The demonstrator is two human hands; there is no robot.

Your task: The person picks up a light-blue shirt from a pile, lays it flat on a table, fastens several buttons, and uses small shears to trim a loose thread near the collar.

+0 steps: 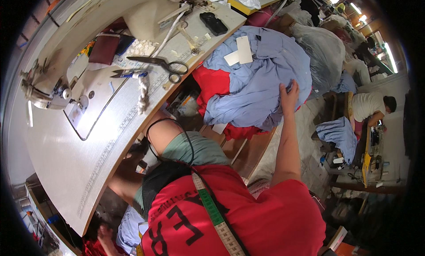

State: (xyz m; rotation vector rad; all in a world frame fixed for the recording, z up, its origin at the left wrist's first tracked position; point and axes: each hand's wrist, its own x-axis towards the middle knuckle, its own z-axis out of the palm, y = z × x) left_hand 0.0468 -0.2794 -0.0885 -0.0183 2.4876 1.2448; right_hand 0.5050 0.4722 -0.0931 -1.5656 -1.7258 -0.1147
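My right hand [290,96] rests on a heap of light blue garments [265,74] to the right of the sewing table, its thumb and fingers apart on the cloth. White tags [243,50] lie on top of the heap, and red fabric [214,84] shows beneath it. Low at the left, my left hand [105,236] hangs below the table edge, beside red cloth [90,247] and a pale garment [129,229]. Its fingers are small and dim, so their grip does not show clearly.
On the sewing table [57,154] lie black scissors [164,65], blue-handled snips [128,73] and a black box-shaped object [213,23]. The sewing machine [48,90] stands at the left. Another person [369,106] bends over work at the right. Plastic-wrapped bundles [321,48] sit behind the heap.
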